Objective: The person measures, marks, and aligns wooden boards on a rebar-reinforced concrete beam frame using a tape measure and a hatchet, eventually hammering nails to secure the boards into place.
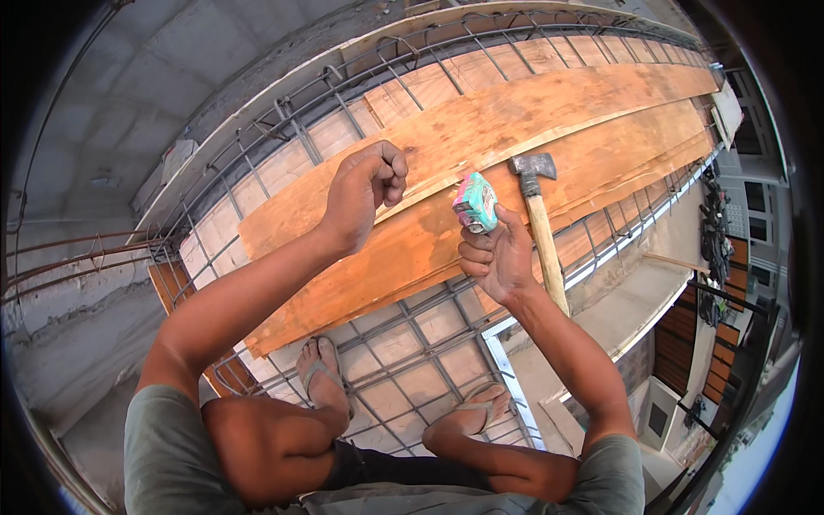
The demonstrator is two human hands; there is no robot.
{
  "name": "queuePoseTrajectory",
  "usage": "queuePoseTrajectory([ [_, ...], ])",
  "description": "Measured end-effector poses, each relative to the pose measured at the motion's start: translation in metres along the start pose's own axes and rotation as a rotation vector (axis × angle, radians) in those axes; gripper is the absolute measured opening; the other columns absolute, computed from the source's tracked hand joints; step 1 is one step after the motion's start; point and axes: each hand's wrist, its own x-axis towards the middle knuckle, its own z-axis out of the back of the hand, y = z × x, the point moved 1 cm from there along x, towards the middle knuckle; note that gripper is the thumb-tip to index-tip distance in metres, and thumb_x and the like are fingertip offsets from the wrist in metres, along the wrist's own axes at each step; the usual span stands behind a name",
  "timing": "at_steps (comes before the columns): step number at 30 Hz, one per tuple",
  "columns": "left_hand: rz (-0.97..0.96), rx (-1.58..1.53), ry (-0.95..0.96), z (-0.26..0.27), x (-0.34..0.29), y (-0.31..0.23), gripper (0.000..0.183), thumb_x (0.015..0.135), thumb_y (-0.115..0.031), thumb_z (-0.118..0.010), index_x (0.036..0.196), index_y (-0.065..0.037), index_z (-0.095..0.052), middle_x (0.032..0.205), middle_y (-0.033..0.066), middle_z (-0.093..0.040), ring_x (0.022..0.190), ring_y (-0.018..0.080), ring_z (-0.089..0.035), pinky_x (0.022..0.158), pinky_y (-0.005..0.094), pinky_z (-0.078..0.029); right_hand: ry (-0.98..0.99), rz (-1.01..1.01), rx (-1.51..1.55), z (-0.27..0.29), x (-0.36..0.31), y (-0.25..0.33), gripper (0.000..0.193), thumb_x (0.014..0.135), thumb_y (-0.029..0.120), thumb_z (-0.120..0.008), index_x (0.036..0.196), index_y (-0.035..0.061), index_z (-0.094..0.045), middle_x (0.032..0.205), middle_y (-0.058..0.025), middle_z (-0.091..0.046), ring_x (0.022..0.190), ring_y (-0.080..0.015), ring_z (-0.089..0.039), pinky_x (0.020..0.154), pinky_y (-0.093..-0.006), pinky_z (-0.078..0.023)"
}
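tape measure (475,203), teal and pink, is up above a long orange-brown board (421,245), which lies along a second board (532,112); both look stained. they rest over a grid of steel bars (296,133) with paler panels showing beneath. a grey block wall (103,129) rises on the left, and on the right, lower down, is a building with brown slats (674,352).

a hatchet (539,223) lies across the lower board just right of the tape measure, dark head up, its wooden handle reaching down to the right forearm. a pale metal strip (512,386) runs beside the grid. two sandalled feet (324,386) stand on it, near the boards' lower edge.

the right hand (502,262) has its fingers wrapped around the tape measure's lower part, thumb along its right side. well apart to the left, the left hand (365,197) hangs over the boards, fingers curled narrow; i cannot tell if they pinch anything.
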Motion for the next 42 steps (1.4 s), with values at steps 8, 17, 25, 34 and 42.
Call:
queuePoseTrajectory([
  [8, -0.423, 0.965, 0.244, -0.036, -0.015, 0.011, 0.078, 0.074, -0.036, -0.085, 0.141, -0.011, -0.055, 0.080, -0.0015, -0.042, 0.074, 0.0106, -0.039, 0.066, 0.0287, -0.035, -0.083, -0.243, 0.181, -0.042, -0.016, -0.009, 0.047, 0.098, 0.054, -0.046, 0.099, 0.0095, -0.061, 0.063, 0.0079, -0.033, 0.048, -0.0062, -0.028, 0.041, -0.0225, -0.023],
  [17, -0.176, 0.724, 0.063, -0.014, -0.011, 0.030, 0.030, 0.095, -0.032, -0.063, 0.095, -0.002, -0.062, 0.080, 0.0069, -0.059, 0.073, 0.0160, -0.055, 0.066, 0.0343, -0.044, 0.020, -0.457, -0.790, -0.056, -0.013, 0.017, 0.041, 0.105, 0.040, -0.049, 0.093, 0.0030, -0.063, 0.062, 0.0041, -0.043, 0.052, -0.0061, -0.034, 0.044, -0.0251, -0.026],
  [25, -0.160, 0.807, 0.090, -0.005, -0.036, 0.027, 0.041, 0.082, -0.039, -0.073, 0.083, 0.000, -0.062, 0.074, 0.0183, -0.060, 0.073, 0.0360, -0.060, 0.067, 0.0450, -0.047, -0.053, 0.142, -1.667, -0.119, 0.021, 0.033, 0.034, 0.090, 0.030, -0.070, 0.104, -0.0018, -0.071, 0.076, -0.0168, -0.067, 0.069, -0.0221, -0.064, 0.067, -0.0364, -0.049],
  [34, 0.269, 0.806, -0.100, 0.048, -0.069, 0.056, 0.043, 0.092, -0.042, -0.060, 0.084, 0.001, -0.059, 0.071, 0.0154, -0.057, 0.064, 0.0296, -0.054, 0.065, 0.0416, -0.045, 0.029, -0.231, -1.801, -0.169, 0.105, 0.058, 0.019, 0.087, 0.018, -0.077, 0.088, 0.0036, -0.065, 0.074, 0.0017, -0.059, 0.069, -0.0088, -0.051, 0.064, -0.0270, -0.042],
  [42, 0.762, 0.038, -0.265, 0.042, -0.061, 0.069, 0.047, 0.102, -0.050, -0.040, 0.093, -0.008, -0.058, 0.071, 0.0030, -0.048, 0.056, 0.0156, -0.040, 0.048, 0.0360, -0.031, 0.281, 0.036, -1.912, -0.140, 0.251, 0.036, 0.029, 0.091, 0.023, -0.074, 0.112, 0.0034, -0.074, 0.105, -0.0109, -0.075, 0.100, -0.0217, -0.069, 0.092, -0.0355, -0.051],
])
